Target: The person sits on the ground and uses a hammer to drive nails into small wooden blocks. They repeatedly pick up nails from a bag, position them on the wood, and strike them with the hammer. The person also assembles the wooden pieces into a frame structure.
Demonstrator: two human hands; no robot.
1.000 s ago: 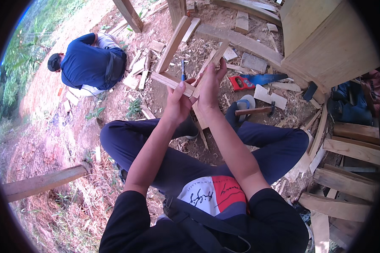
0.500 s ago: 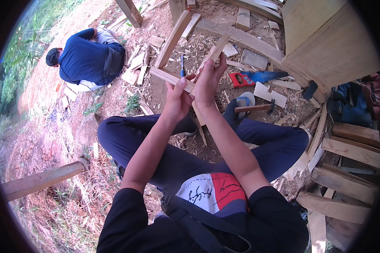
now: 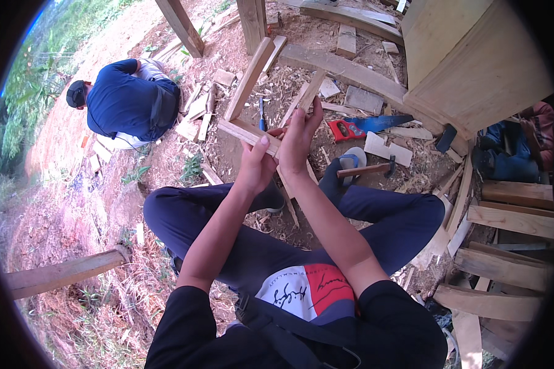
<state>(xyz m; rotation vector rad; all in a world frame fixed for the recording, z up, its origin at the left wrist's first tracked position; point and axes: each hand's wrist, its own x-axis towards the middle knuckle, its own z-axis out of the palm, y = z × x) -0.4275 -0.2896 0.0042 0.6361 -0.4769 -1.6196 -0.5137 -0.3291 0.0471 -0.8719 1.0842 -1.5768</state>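
In both hands I hold a U-shaped wooden frame (image 3: 241,130) made of pale bars, its open side pointing away from me. My left hand (image 3: 258,165) is closed around the near crossbar, the thumb on its face. Around the right corner and side bar wraps my right hand (image 3: 298,140), its fingers partly hidden behind the wood. Beyond the frame, on the ground, lies a blue-handled chisel (image 3: 262,117). To the right are a hand saw (image 3: 369,125) with a red handle and blue blade, and a wooden-handled hammer (image 3: 368,169) near my sandalled foot (image 3: 352,161).
Wood shavings and offcuts (image 3: 197,107) litter the ground. A large wooden panel (image 3: 474,74) stands at the far right, with stacked boards (image 3: 505,264) below. A co-worker (image 3: 132,101) in a blue shirt sits at the far left. A post (image 3: 252,27) rises beyond the frame.
The view has tilted slightly, so most far things sit lower in the picture. Both hands keep hold of the wooden frame, with little change in their grip.
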